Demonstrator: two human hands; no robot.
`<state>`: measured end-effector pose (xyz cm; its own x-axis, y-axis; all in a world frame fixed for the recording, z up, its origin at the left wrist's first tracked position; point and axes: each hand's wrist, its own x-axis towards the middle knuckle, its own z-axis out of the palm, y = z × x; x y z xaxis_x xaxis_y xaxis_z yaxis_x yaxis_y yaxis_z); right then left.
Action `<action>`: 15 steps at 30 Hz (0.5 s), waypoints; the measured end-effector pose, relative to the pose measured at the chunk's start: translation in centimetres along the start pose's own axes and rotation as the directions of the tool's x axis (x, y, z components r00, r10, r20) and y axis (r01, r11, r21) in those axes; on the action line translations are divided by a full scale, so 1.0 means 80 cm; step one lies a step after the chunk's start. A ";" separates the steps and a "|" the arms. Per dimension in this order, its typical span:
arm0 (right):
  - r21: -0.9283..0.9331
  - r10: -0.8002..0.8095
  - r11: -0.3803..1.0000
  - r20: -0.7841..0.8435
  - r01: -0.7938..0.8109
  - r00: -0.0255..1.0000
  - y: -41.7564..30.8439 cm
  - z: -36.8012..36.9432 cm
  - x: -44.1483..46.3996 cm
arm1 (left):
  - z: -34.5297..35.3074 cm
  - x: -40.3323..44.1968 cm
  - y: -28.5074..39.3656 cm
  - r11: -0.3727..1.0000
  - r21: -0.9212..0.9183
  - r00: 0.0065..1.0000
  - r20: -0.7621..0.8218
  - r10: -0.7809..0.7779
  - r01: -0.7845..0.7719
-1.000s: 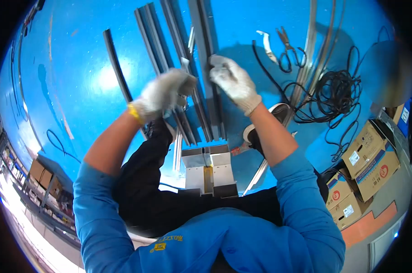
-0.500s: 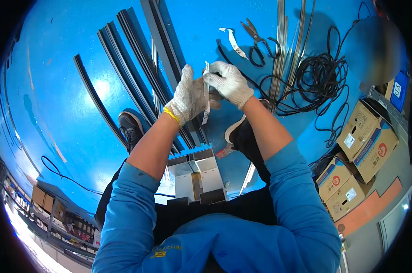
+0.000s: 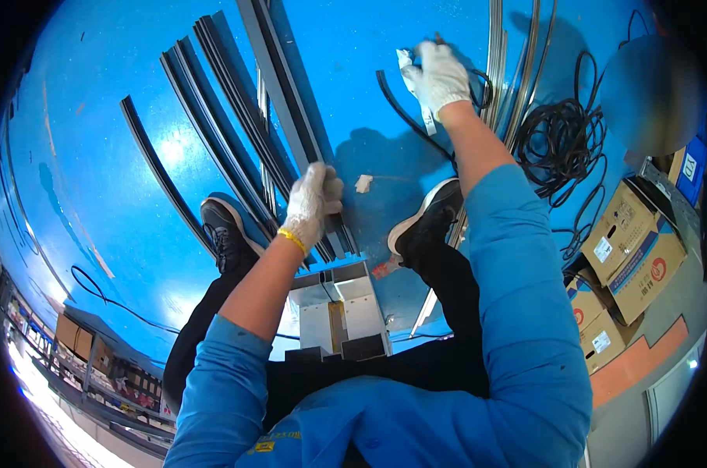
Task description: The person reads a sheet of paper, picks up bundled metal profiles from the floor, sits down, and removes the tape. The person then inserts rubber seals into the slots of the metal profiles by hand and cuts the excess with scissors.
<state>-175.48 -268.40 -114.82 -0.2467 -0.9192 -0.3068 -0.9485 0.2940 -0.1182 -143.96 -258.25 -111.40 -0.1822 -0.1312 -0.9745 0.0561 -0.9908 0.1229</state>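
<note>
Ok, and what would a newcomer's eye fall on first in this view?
Probably the bright blue floor, with dark strips running from the top down to the middle. Next, the white-gloved left hand in front of the strips' lower ends and the right hand farther up, by a long white scrap. Then the tangled black cord at right.

"Anything readable down there?"
"The blue box (image 3: 701,153) at the far right has a white label (image 3: 689,168) reading 'YD', tilted sideways."
"And the cardboard boxes (image 3: 618,221)?"
"Two bear round red marks (image 3: 658,269); their print is too small to read, and so are the white stickers (image 3: 603,249)."
"The blue shirt (image 3: 447,425)?"
"Yellow lettering (image 3: 288,438) beside a yellow patch (image 3: 264,447), too blurred to make out."
</note>
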 end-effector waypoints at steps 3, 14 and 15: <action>-0.012 -0.019 1.000 -0.182 0.018 0.983 -0.004 -0.022 -0.027 | 0.002 -0.005 0.026 0.838 0.431 0.905 -0.099 0.413 -0.335; 0.046 -0.165 0.986 0.038 0.163 0.986 -0.089 0.053 -0.154 | 0.053 0.029 0.075 0.307 0.937 0.719 -0.098 0.688 -0.165; 0.044 -0.168 0.985 0.031 0.166 0.985 -0.103 0.043 -0.159 | 0.054 0.034 0.075 0.260 0.949 0.740 -0.046 0.671 -0.177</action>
<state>-163.87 -258.19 -113.17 -0.0777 -0.9469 -0.3120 -0.9666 0.1483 -0.2093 -148.37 -264.66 -112.48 -0.0524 -0.7604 -0.6473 -0.8852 -0.2647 0.3826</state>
